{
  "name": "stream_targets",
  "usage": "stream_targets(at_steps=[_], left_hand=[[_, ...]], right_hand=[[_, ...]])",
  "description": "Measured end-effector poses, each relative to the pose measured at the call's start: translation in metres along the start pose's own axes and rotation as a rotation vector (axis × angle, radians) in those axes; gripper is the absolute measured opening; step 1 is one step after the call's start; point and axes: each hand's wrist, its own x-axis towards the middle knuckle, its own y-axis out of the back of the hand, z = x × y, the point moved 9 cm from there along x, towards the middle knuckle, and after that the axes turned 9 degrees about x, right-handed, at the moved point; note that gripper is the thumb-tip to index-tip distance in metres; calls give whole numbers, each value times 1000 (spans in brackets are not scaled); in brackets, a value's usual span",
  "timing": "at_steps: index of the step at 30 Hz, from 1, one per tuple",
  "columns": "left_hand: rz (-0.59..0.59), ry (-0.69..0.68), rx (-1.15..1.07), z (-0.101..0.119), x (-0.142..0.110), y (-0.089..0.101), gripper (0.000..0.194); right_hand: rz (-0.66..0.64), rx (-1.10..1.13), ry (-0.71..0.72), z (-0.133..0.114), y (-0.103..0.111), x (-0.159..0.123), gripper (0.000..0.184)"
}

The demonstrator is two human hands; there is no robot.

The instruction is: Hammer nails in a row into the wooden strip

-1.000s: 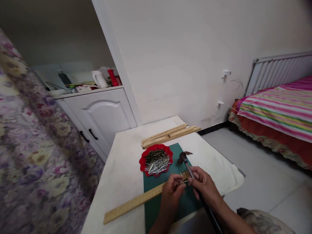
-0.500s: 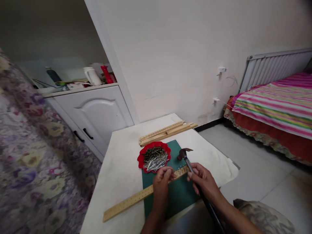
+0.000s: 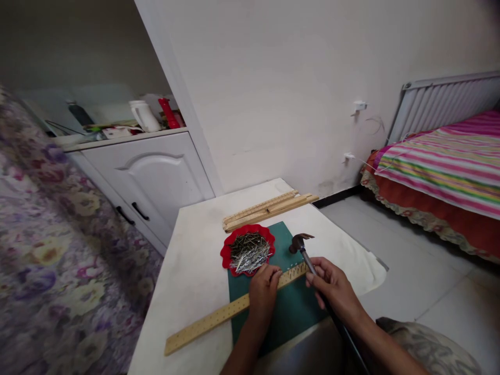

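Right hand (image 3: 332, 284) grips dark metal claw hammer (image 3: 299, 244); left hand (image 3: 264, 286) curls fingers at long, yellowish, hole-dotted wooden strip (image 3: 207, 325), pinch unclear. Likely positioning step; next move wants steady alignment.

Plain off-white wall (image 3: 253, 94) just behind the white table (image 3: 187, 265), a bit scuffed low down, with black skirting (image 3: 340, 196) off to the table's right. Left of the table, got a white cabinet (image 3: 156, 169) with black handles (image 3: 139, 211) and a dark alcove (image 3: 89, 47), plus a big flowery curtain (image 3: 70, 250). Over right of the table, a bed (image 3: 441, 166) with a stripy pink cover (image 3: 449, 151), pale floor tiles (image 3: 414, 271) in between. Kinda dim, soft light.
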Motion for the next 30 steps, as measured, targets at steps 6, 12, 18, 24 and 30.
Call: stream_targets(at_steps=[6, 12, 18, 24, 30], left_hand=[[-18, -12, 50, 3, 2, -1, 23], [-23, -24, 110, 4, -2, -5, 24], [-10, -54, 185, 4, -2, -12, 24], [-9, -42, 182, 4, 0, -14, 22], [-14, -22, 185, -2, -1, -17, 21]], right_hand=[[-20, -26, -4, -3, -3, -2, 21], [-32, -14, -18, -1, -4, -3, 22], [-63, -43, -34, -2, -9, -5, 21], [-156, -159, -95, -2, -24, -18, 22], [-159, -317, 52, -11, -24, -22, 24]])
